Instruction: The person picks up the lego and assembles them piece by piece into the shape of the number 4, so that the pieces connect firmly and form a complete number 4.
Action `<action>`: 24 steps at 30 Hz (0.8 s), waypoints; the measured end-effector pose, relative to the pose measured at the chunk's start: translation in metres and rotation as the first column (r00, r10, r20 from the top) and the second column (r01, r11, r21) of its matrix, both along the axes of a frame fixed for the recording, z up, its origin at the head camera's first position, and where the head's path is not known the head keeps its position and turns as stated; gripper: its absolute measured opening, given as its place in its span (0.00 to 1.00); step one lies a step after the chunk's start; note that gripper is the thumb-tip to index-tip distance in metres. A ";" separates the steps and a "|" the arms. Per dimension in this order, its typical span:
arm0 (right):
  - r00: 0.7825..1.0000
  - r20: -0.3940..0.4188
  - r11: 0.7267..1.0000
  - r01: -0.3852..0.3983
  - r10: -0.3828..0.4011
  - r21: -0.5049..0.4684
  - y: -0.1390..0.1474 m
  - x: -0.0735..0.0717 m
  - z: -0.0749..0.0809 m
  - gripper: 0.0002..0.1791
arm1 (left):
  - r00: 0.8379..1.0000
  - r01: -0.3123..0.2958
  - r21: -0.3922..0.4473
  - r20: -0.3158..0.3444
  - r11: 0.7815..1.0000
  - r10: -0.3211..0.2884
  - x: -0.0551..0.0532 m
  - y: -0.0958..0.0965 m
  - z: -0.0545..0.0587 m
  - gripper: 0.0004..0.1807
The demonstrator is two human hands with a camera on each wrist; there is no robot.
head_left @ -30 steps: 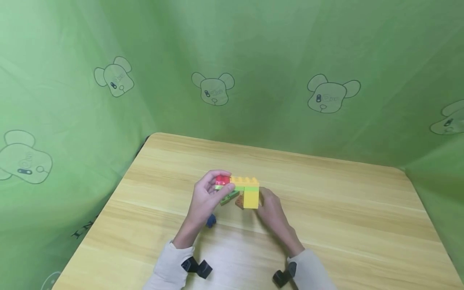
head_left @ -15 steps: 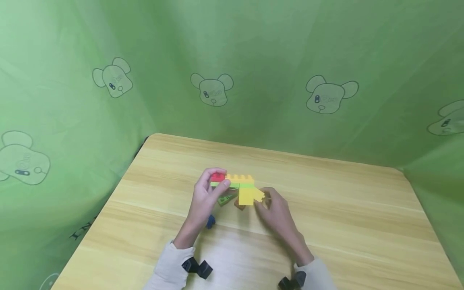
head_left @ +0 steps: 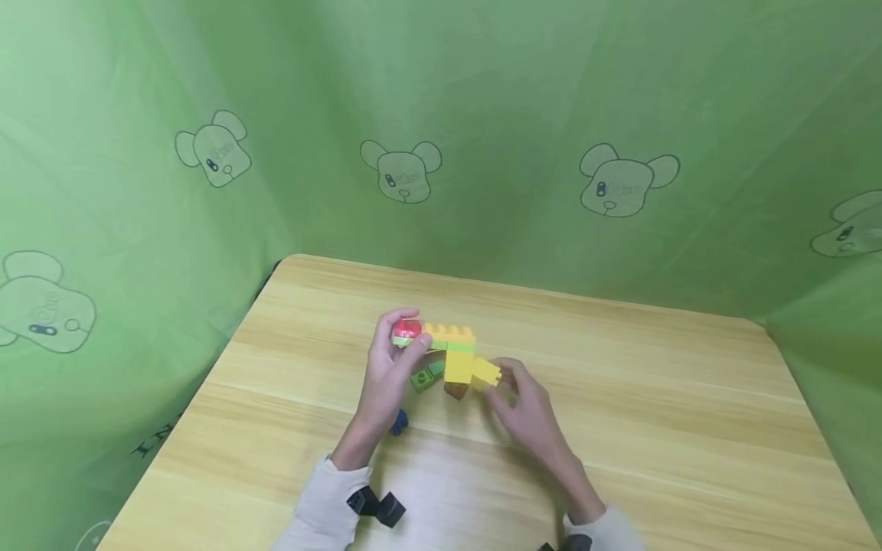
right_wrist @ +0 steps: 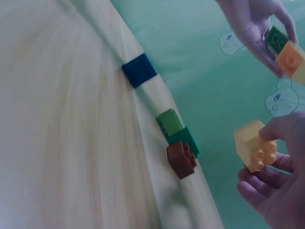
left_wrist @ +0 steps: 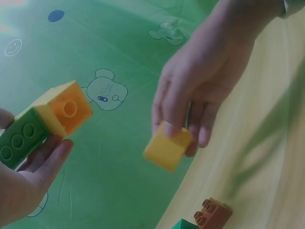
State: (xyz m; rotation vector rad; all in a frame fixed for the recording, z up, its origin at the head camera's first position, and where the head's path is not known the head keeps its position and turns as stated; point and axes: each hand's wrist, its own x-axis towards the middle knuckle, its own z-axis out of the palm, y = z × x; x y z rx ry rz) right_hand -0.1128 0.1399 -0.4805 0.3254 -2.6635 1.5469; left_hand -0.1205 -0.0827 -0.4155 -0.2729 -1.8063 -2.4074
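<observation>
My left hand (head_left: 387, 375) grips a joined set of toy building bricks (head_left: 449, 337) above the table. It has red and yellow bricks over a green layer, with a yellow brick (head_left: 458, 366) hanging under its right end. In the left wrist view, the hollow underside of that hanging yellow brick (left_wrist: 69, 109) shows beside the green layer (left_wrist: 21, 136). My right hand (head_left: 532, 405) pinches a separate yellow brick (right_wrist: 252, 145) between thumb and fingers, studs facing the palm side. In the left wrist view a gap separates this loose brick (left_wrist: 167, 149) from the set.
Below the hands, a brown brick (right_wrist: 181, 160), a light green brick (right_wrist: 169, 122) and a darker green brick (right_wrist: 187, 140) lie close together on the wooden table (head_left: 654, 413). A blue brick (right_wrist: 139, 70) sits apart, nearer the left forearm. Green printed cloth (head_left: 496, 99) surrounds the table.
The brick set has shifted left and slightly up in the head view. The right hand has come out from behind it, drawing back right, so its yellow brick now shows.
</observation>
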 end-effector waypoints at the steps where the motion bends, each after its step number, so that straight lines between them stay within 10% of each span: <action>1: 1.000 0.002 1.000 -0.007 0.007 -0.015 -0.001 0.002 0.001 0.24 | 1.000 -0.004 0.008 0.002 1.000 0.004 0.000 0.000 0.000 0.25; 24: 0.979 0.099 0.929 -0.134 0.178 -0.346 -0.017 0.014 0.017 0.27 | 0.998 -0.059 0.033 0.013 0.998 0.059 -0.002 0.011 -0.003 0.33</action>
